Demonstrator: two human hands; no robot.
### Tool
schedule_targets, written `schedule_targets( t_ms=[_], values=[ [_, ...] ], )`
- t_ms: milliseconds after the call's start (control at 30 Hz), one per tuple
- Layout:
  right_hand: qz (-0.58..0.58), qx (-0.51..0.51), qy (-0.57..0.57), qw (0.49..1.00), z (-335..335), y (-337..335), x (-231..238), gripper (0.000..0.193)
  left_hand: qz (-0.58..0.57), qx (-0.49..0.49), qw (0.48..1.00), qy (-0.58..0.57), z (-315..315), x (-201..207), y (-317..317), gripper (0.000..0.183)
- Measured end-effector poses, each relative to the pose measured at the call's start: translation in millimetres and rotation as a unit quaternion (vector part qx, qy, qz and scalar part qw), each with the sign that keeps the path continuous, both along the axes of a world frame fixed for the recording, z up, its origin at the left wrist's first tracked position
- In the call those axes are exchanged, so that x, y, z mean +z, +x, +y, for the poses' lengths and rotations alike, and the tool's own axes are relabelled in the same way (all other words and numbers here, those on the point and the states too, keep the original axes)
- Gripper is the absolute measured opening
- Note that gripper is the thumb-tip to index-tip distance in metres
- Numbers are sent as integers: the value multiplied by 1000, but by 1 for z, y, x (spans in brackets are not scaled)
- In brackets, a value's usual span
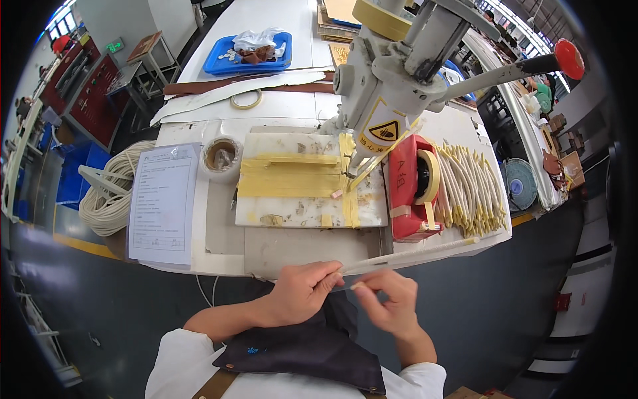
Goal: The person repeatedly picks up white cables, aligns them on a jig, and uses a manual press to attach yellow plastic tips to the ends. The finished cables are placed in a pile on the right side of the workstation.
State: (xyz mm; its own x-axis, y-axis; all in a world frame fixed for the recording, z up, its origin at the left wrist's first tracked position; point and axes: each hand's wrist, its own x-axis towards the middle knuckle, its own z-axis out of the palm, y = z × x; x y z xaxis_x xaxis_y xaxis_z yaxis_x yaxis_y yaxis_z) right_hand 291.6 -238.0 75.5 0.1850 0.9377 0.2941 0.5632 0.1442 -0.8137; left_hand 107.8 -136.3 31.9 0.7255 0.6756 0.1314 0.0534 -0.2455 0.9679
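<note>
At the front edge of the table, my left hand (306,292) is closed around one end of a white cord (412,255). The cord runs off to the right along the table edge, and its far end is wrapped in yellow. Close beside that grip, my right hand (391,302) has thumb and forefinger pinched together; a small pale yellowish bit shows at the tips, too small to name. Beyond my hands lies a white block (292,211) with yellow tape strips across it. A grey hand press (379,86) with a red-knobbed lever stands over the block's right part.
Right of the block sits a red tape dispenser (403,186), then a pile of short yellow-ended cords (468,189). On the left are a clear tape roll (222,157), a printed sheet (163,209) and a cord coil (106,216). Farther back stands a blue tray (219,64).
</note>
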Motion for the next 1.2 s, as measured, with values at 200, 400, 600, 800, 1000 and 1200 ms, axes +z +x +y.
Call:
schedule_targets(
  t_ms=[200, 400, 600, 800, 1000, 1200],
  values=[
    [28, -8, -4, 1000, 12, -10, -17, 16, -22, 28, 993, 110, -2, -2, -2, 22],
    [-9, -17, -7, 1000, 14, -10, -15, 15, -31, 44, 985, 164, -2, -2, 0, 22],
    [-15, -8, -17, 1000, 14, -4, -11, 17, -43, 33, 988, 143, -2, 1, -2, 17],
    [-41, 65, 34, 996, 17, 7, -10, 18, -40, -53, 988, -141, 8, 11, -5, 24],
    [-158, 72, 36, 984, 13, 10, 9, 18, -113, -40, 956, -269, 3, 10, 3, 19],
    [-205, 57, 35, 977, 12, 13, 15, 21, -126, 55, 951, 278, -9, -8, 4, 24]
  ],
)
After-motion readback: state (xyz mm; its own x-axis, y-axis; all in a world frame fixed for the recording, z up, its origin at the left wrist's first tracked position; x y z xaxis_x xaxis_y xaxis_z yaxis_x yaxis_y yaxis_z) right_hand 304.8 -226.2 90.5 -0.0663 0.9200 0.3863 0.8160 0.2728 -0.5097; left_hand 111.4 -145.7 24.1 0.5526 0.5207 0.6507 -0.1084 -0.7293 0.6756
